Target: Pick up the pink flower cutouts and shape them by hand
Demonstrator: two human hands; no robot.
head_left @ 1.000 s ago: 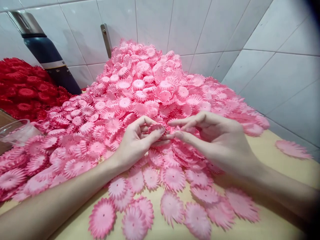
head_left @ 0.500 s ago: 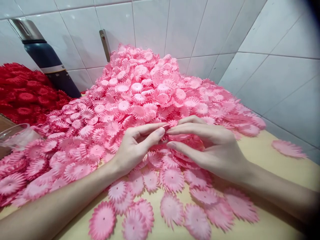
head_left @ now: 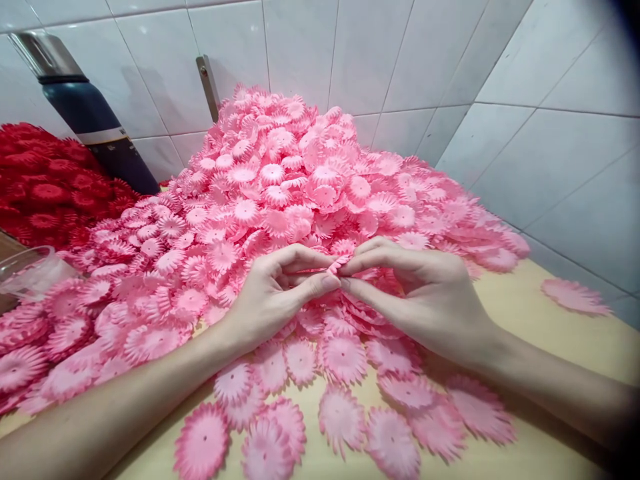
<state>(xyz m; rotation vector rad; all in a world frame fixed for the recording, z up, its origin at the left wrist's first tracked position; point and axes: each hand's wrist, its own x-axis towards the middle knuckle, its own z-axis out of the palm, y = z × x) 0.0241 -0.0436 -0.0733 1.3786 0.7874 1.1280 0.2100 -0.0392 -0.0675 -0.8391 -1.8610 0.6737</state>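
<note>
- Petal, pink with a ridged edge, sits at the centre of the frame, between the fingertips of both hands.
- Left hand, centre-left: thumb and forefinger pinch the petal from its left side; the other fingers are mostly hidden behind.
- Right hand, centre-right: thumb and fingertips close in on the petal's right end, pinching it there. The thumb tips of both hands lie just beside each other; whether they touch, I cannot tell.
- Heap of pink petals rises behind the hands to the upper centre, spreading down to the left edge.
- Loose petals lie along the lower centre, flat, some overlapping, several with a small dark hole in the middle.
- Single petal at right, well apart from the heap.
- Table, pale yellow, showing at right and along the bottom.
- Red heap at the left edge, beside a dark blue bottle with a silver top, which looks slanted in the upper left.
- Clear cup at the left edge, below the red heap.
- Wall of pale tiles across the top, with a metal strip upper left of centre.
</note>
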